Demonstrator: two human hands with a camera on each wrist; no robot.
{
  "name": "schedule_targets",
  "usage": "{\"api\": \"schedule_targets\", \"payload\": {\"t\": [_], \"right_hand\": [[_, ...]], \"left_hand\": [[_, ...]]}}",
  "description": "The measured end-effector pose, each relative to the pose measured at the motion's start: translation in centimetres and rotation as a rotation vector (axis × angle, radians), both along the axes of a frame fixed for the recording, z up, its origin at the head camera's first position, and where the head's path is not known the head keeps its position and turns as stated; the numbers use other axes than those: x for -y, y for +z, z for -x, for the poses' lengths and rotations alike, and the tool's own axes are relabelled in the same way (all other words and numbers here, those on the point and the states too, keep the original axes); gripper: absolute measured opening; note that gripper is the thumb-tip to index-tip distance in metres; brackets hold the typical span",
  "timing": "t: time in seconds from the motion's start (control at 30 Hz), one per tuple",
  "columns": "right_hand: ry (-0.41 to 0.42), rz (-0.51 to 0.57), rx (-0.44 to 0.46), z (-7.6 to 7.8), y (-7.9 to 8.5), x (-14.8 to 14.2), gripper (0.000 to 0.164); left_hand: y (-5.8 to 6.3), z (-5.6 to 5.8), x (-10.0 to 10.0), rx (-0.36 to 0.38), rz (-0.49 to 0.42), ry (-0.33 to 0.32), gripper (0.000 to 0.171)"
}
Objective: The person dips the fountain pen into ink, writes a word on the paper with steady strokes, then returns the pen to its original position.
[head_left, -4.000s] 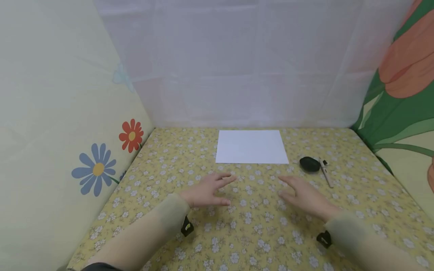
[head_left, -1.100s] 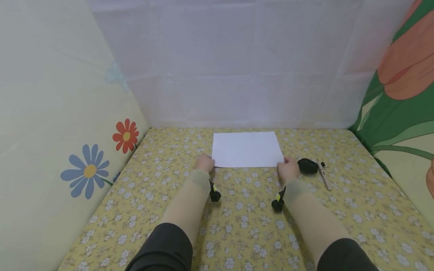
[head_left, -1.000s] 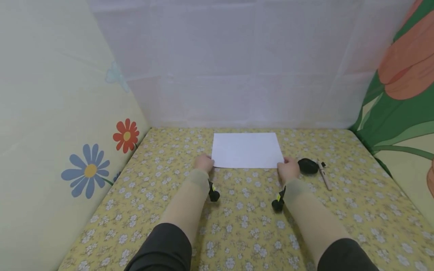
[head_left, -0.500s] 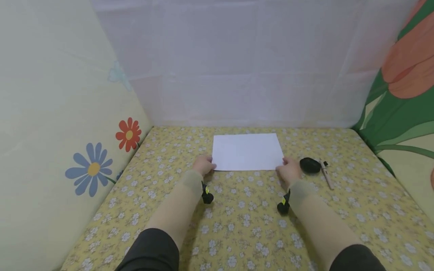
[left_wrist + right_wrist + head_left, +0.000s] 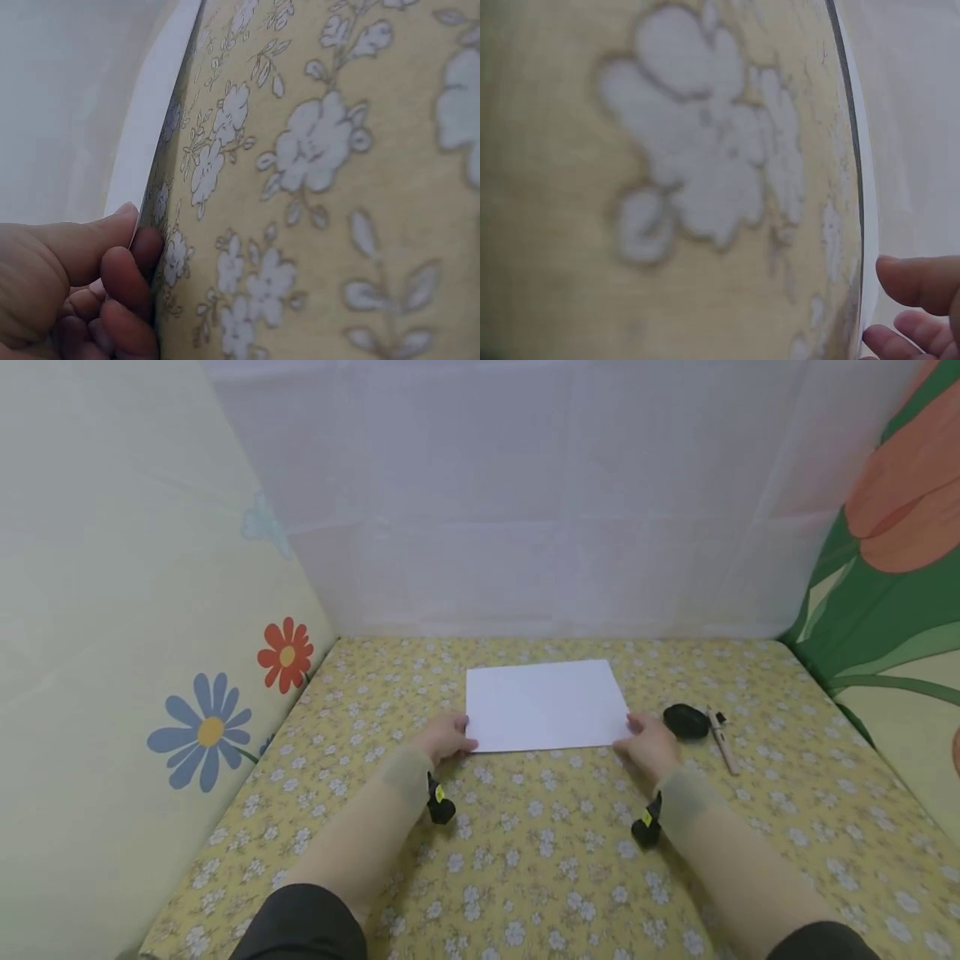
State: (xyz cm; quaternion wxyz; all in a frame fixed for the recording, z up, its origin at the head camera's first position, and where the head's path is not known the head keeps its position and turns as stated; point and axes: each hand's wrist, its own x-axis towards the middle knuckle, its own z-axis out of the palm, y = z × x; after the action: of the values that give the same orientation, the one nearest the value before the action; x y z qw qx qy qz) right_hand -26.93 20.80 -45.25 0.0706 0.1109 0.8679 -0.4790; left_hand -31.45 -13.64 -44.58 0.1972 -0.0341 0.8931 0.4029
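Paper [image 5: 546, 706], hands [image 5: 442, 737] [image 5: 651, 747] pinching its near corners, yellow wrist tags [image 5: 440, 793] too small to read

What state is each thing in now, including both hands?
White sheet: blank on top, held at near corners
Left hand: pinching the sheet's left near corner
Right hand: gripping its right near corner
Black rounded object: resting untouched
Slim beige tool: lying beside it, untouched
Floral cloth: spread out

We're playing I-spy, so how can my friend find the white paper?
Look on the yellow flowery table, between the left hand and right hand. They hold the white paper. Unlike the black lump and thin stick, it's a flat, plain rectangle.
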Motion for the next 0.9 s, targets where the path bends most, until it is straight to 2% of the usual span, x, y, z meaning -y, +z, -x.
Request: {"api": "schedule_targets", "payload": {"t": [0.27, 0.43, 0.53, 0.7, 0.9], "right_hand": [[0.085, 0.002, -0.016, -1.6, 0.3, -0.4, 0.068], [0.127, -0.048, -0.037, -2.5, 0.4, -0.8, 0.067], [0.144, -0.053, -0.01, -3.1, 0.4, -1.0, 0.069], [0.141, 0.033, 0.054, -4.0, 0.3, -1.4, 0.076], [0.12, 0.111, 0.072, -4.7, 0.4, -1.6, 0.077]], "left_hand": [[0.0, -2.5, 0.8, 0.05, -0.156, 0.033, 0.072], [-0.4, -3.7, 0.9, 0.075, -0.244, 0.04, 0.072], [-0.8, -4.4, 1.0, 0.071, -0.256, 0.031, 0.072], [-0.8, -5.5, 0.9, 0.083, -0.257, 0.018, 0.07], [-0.6, -6.3, 0.9, 0.08, -0.231, -0.01, 0.075]]}}
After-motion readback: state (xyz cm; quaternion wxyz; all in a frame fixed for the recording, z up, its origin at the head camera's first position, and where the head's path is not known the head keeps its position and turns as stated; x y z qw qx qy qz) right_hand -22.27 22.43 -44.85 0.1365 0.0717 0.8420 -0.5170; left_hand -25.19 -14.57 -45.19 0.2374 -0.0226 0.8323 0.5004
